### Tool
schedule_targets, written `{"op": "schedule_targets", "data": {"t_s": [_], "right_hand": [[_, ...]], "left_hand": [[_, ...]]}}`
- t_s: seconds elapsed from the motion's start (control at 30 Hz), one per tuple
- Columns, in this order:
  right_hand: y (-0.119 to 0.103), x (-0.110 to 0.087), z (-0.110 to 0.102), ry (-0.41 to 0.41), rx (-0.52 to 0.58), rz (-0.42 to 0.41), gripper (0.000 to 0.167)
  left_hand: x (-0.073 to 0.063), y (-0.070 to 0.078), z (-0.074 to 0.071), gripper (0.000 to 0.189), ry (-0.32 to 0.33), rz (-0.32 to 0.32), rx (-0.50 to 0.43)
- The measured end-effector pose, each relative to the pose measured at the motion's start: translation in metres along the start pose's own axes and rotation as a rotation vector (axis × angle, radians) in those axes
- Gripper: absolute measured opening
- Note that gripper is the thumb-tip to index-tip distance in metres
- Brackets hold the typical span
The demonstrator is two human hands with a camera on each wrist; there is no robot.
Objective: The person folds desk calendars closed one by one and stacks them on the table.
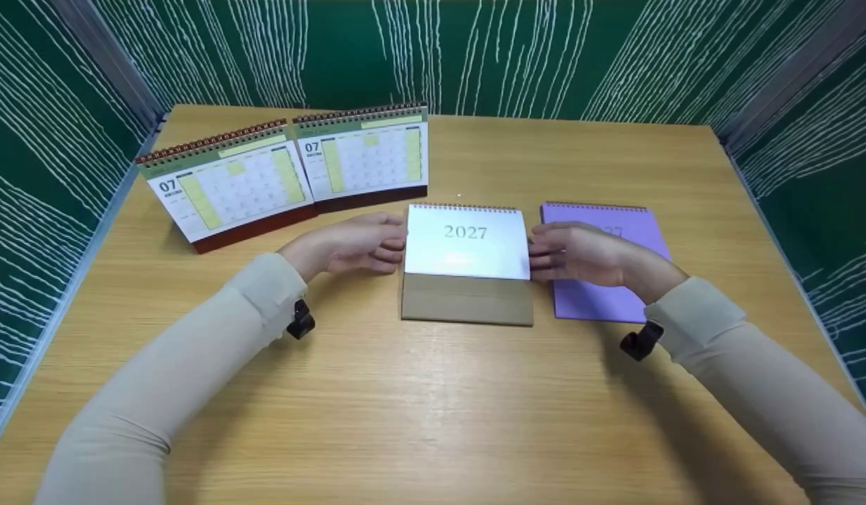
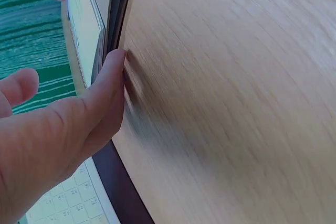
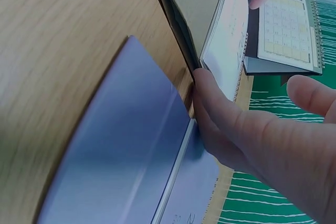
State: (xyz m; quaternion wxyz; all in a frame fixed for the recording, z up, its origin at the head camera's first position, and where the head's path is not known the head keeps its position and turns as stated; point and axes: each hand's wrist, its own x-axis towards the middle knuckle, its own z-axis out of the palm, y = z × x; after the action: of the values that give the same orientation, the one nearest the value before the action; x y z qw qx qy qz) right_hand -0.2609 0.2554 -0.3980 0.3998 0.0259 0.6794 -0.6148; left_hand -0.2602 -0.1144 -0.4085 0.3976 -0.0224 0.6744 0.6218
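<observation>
A desk calendar [image 1: 467,298] lies on the table, its white page marked 2027 above a brown cover strip. At its left edge is my left hand [image 1: 356,245], fingers fairly straight; in the left wrist view the fingertips [image 2: 116,61] touch the calendar's side. My right hand [image 1: 584,256] comes to the opposite edge over a purple calendar [image 1: 598,301], and its fingertips [image 3: 205,80] touch the brown calendar's side in the right wrist view. Neither hand has its fingers curled round anything. The right hand hides part of the purple cover.
Two spiral-bound calendars stand upright at the back left, one [image 1: 229,189] angled and the other [image 1: 370,158] beside it, both showing 07. The wooden table [image 1: 433,414] is bordered by green walls [image 1: 349,49] with white streaks at the back and sides.
</observation>
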Motion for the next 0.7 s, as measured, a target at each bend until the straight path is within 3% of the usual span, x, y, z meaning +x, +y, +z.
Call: {"op": "schedule_targets", "data": {"t_s": [0.1, 0.2, 0.5, 0.7], "right_hand": [[-0.001, 0.002, 0.0, -0.015, 0.019, 0.004, 0.032], [-0.002, 0.002, 0.0, -0.014, 0.043, 0.017, 0.023], [-0.004, 0.008, 0.01, 0.033, 0.084, 0.03, 0.022], [-0.005, 0.008, 0.017, 0.081, 0.109, 0.033, 0.015]], "left_hand": [[0.002, 0.0, 0.0, 0.055, 0.007, -0.013, -0.071], [0.003, 0.0, 0.001, 0.049, 0.015, -0.027, -0.135], [0.005, 0.001, 0.001, 0.037, 0.07, -0.081, -0.27], [0.008, 0.0, 0.002, 0.041, 0.088, -0.101, -0.285]]}}
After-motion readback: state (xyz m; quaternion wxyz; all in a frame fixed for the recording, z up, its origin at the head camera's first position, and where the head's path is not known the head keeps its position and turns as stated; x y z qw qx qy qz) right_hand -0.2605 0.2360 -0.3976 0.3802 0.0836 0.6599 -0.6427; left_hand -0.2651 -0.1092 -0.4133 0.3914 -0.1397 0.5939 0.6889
